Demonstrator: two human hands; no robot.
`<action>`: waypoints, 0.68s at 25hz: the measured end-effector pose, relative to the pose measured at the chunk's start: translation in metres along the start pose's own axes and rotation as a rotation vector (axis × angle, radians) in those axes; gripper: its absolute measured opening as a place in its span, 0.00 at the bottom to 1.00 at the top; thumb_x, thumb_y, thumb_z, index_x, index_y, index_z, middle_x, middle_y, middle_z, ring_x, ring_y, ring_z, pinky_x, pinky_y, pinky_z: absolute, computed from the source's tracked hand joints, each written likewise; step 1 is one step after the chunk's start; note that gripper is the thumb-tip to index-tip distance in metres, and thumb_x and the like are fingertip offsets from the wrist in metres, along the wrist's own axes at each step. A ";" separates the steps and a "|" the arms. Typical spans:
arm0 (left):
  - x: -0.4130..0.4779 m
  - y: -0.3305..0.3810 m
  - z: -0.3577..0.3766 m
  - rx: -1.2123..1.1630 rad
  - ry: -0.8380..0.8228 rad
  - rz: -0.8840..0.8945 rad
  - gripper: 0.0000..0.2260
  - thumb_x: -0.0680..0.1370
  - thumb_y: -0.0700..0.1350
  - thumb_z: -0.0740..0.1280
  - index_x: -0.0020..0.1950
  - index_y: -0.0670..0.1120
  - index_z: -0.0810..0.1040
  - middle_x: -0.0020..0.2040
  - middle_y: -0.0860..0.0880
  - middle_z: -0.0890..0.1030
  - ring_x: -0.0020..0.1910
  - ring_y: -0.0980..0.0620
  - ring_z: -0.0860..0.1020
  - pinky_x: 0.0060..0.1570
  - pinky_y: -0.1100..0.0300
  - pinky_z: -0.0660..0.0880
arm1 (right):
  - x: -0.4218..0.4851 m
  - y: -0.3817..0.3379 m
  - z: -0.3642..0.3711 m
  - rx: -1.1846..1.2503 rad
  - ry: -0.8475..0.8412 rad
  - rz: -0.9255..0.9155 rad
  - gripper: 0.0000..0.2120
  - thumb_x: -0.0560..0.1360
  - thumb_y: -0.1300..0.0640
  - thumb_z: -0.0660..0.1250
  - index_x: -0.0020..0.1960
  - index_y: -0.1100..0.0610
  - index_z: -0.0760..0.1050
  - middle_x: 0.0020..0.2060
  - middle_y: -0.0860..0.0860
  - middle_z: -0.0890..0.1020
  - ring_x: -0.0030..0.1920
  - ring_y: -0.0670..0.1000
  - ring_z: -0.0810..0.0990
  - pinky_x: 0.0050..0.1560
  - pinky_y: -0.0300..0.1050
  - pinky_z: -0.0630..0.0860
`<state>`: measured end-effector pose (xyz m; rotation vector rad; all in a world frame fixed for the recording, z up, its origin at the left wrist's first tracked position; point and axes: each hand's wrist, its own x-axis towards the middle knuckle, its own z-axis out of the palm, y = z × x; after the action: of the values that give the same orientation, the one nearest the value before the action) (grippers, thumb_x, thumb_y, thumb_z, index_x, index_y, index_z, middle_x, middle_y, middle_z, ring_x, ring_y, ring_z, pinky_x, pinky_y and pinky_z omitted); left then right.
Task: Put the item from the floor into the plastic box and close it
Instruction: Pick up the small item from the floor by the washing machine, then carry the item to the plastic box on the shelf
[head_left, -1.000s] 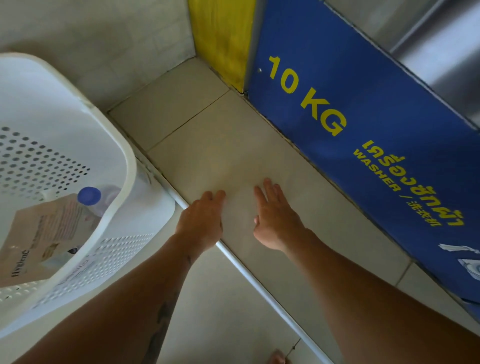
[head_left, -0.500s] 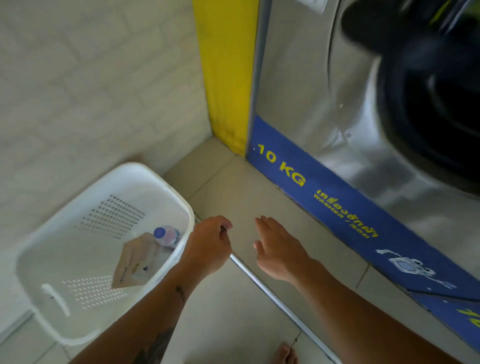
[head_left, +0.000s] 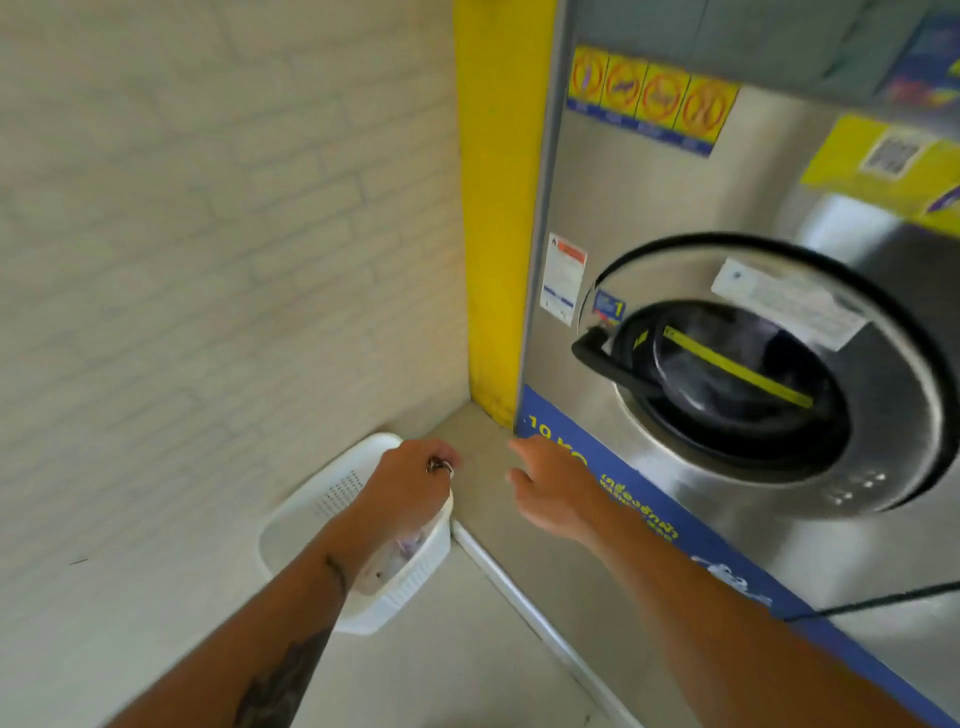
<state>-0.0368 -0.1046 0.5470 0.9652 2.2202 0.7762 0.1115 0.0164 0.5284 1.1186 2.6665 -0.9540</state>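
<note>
Lifted since before, left hand (head_left: 410, 486) grips small metal item (head_left: 440, 466); right hand (head_left: 553, 491) open by "10 KG" label (head_left: 558, 441).

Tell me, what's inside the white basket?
The white basket holds something pale with a purple bit, too blurred to name. The left hand and its arm hide the rest.

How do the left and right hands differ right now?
The left hand is closed in a fist around a small metallic item; the right hand is open, fingers spread, holding nothing. The left hand is over the white basket, the right over bare floor beside the washer's blue panel. Both reach forward, clear of the floor.
</note>
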 end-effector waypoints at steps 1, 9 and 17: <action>-0.020 0.008 -0.010 -0.015 0.021 0.000 0.13 0.78 0.38 0.61 0.47 0.54 0.81 0.49 0.49 0.84 0.43 0.48 0.83 0.44 0.55 0.80 | -0.016 -0.009 -0.009 -0.001 0.005 -0.027 0.22 0.82 0.53 0.56 0.74 0.58 0.64 0.74 0.56 0.67 0.74 0.56 0.64 0.70 0.50 0.62; -0.188 0.039 -0.051 -0.074 0.193 -0.055 0.10 0.78 0.41 0.63 0.49 0.53 0.81 0.50 0.51 0.82 0.44 0.50 0.83 0.36 0.64 0.74 | -0.140 -0.082 -0.039 -0.008 0.031 -0.267 0.22 0.81 0.54 0.56 0.74 0.56 0.65 0.73 0.55 0.69 0.72 0.56 0.66 0.68 0.48 0.63; -0.345 0.012 -0.108 -0.212 0.419 -0.169 0.10 0.76 0.38 0.63 0.48 0.49 0.82 0.41 0.52 0.82 0.36 0.54 0.78 0.34 0.65 0.72 | -0.232 -0.191 -0.003 0.006 -0.034 -0.533 0.18 0.78 0.52 0.60 0.68 0.49 0.72 0.67 0.49 0.76 0.64 0.50 0.75 0.65 0.50 0.72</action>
<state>0.0868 -0.3955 0.7233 0.5396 2.4634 1.1916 0.1519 -0.2261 0.7019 0.3783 2.9913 -1.0305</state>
